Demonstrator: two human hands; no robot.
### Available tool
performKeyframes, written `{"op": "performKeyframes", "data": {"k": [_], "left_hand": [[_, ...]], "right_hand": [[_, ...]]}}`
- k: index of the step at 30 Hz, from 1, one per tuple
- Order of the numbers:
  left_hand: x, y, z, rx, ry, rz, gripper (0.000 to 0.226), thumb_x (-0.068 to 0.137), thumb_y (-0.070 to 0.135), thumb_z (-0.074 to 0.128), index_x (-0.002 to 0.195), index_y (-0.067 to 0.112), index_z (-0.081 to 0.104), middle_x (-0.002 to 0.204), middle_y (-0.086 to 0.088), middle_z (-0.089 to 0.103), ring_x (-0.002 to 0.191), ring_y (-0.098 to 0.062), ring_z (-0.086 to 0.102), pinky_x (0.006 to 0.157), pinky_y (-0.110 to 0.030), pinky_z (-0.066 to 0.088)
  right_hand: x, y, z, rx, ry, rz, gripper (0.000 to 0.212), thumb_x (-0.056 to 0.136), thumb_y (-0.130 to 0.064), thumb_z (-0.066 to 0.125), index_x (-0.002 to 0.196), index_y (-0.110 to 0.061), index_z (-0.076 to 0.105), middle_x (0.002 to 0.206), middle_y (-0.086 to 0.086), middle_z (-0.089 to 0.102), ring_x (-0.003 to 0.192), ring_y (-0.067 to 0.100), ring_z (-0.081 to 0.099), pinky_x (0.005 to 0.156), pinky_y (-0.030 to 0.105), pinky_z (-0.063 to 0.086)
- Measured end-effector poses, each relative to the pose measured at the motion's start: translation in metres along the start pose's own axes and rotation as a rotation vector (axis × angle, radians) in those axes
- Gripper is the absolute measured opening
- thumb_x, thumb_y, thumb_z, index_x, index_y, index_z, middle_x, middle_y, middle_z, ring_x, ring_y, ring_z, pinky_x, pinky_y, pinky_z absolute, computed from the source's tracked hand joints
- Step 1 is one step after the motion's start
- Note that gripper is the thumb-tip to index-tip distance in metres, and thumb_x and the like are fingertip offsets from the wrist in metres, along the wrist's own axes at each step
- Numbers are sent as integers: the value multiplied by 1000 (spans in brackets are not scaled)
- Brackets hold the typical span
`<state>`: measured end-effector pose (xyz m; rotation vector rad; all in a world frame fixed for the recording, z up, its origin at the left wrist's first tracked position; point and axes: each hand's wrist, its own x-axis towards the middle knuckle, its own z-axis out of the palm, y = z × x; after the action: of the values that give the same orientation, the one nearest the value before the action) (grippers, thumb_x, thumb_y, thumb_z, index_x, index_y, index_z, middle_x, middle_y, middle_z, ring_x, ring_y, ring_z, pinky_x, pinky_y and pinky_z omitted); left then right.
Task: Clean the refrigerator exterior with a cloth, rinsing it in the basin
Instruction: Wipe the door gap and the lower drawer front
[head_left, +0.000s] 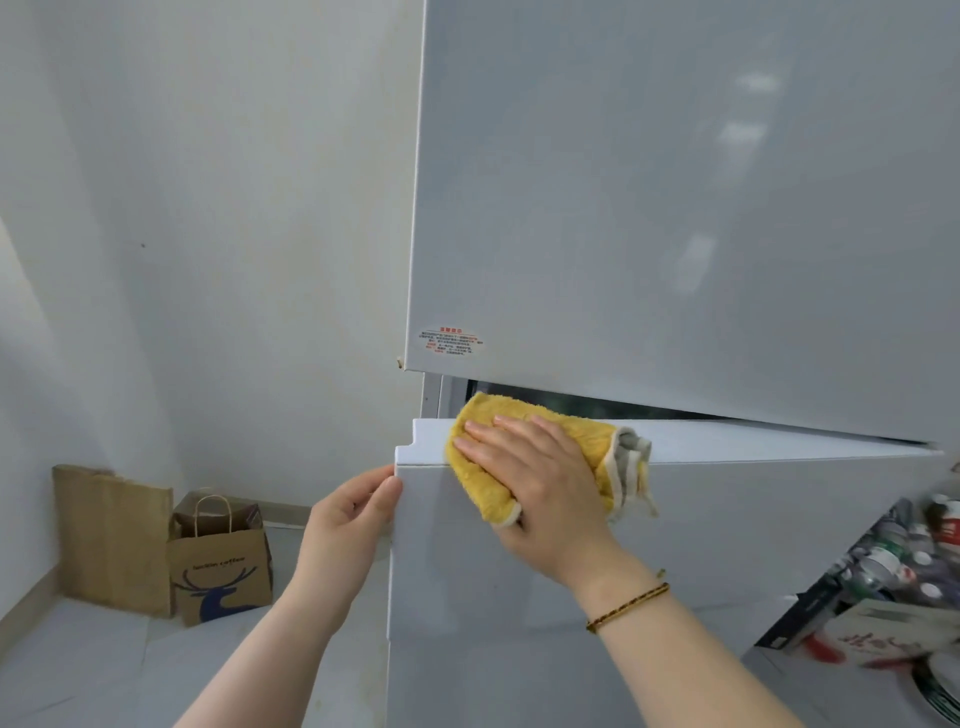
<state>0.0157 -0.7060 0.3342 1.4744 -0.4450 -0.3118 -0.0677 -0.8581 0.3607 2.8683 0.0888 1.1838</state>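
Observation:
A pale grey refrigerator fills the right of the view, with an upper door (675, 208) and a lower door (519, 597) that stands slightly ajar. My right hand (530, 483) lies flat on a yellow cloth (483, 488), pressing it over the top left corner of the lower door. The cloth drapes across the door's top edge and front face. My left hand (348, 519) grips the left edge of the lower door, thumb on the front. No basin is in view.
Two brown paper bags (218, 561) stand on the floor in the left corner against the white wall. At the lower right, a box of bottles (893, 561) and printed packages sit close to the refrigerator.

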Motion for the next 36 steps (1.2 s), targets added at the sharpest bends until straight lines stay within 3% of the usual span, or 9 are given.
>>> {"op": "performKeyframes", "data": {"k": [5, 9, 12, 15, 18, 23, 30, 33, 36], "left_hand": [[-4, 8, 14, 44, 87, 102, 20, 93, 11, 45, 95, 21, 62, 76, 23, 64, 67, 16, 57, 57, 0, 39], [-7, 9, 20, 176, 160, 222, 30, 93, 14, 46, 121, 21, 53, 98, 15, 52, 91, -7, 52, 81, -23, 35], [-9, 10, 22, 198, 170, 217, 30, 93, 14, 44, 121, 20, 53, 108, 4, 49, 100, -13, 46, 83, -27, 32], [-9, 10, 30, 179, 198, 187, 29, 94, 16, 42, 120, 21, 53, 109, 0, 49, 103, -14, 46, 83, -28, 32], [-8, 12, 40, 133, 250, 141, 29, 95, 17, 42, 122, 18, 52, 110, -4, 50, 103, -17, 45, 83, -29, 32], [1, 18, 46, 96, 278, 89, 31, 95, 18, 42, 125, 18, 51, 104, -7, 50, 97, -22, 48, 79, -30, 35], [19, 25, 37, 148, 221, 55, 21, 94, 14, 44, 110, 21, 55, 92, -5, 54, 51, 25, 46, 47, 1, 33], [15, 23, 36, 190, 199, 84, 20, 94, 16, 44, 111, 19, 55, 88, -4, 55, 59, 17, 52, 57, -9, 40], [14, 22, 38, 198, 201, 94, 27, 95, 19, 42, 119, 14, 54, 96, -7, 54, 77, -16, 49, 61, -25, 38]], "right_hand": [[-44, 76, -37, -126, 65, 251, 39, 75, -25, 47, 103, -9, 69, 103, 8, 70, 100, 15, 49, 91, 32, 33], [-80, 121, -70, -259, 112, 424, 40, 79, -24, 42, 96, 0, 69, 94, 16, 71, 97, 24, 56, 92, 33, 39], [-89, 131, -77, -292, 168, 613, 41, 79, -23, 41, 93, 4, 69, 93, 19, 70, 90, 39, 64, 90, 51, 41], [-72, 121, -62, -252, 278, 831, 29, 77, -14, 44, 82, 2, 68, 84, 18, 69, 84, 39, 62, 89, 49, 43], [-64, 104, -42, -272, 327, 720, 32, 76, -19, 41, 78, -3, 68, 81, 12, 70, 81, 34, 63, 89, 45, 45], [-90, 124, -57, -298, 202, 363, 39, 77, -22, 44, 100, -1, 69, 101, 12, 70, 102, 20, 48, 93, 32, 32], [-117, 170, -78, -360, 246, 557, 36, 80, -17, 43, 92, 6, 68, 94, 21, 68, 91, 33, 62, 83, 47, 48], [-129, 188, -93, -373, 245, 704, 26, 81, -5, 49, 96, 10, 65, 99, 27, 64, 91, 44, 60, 82, 49, 48], [-133, 200, -108, -334, 211, 890, 26, 80, 12, 54, 105, 12, 61, 111, 29, 58, 103, 46, 53, 89, 46, 42]]}}
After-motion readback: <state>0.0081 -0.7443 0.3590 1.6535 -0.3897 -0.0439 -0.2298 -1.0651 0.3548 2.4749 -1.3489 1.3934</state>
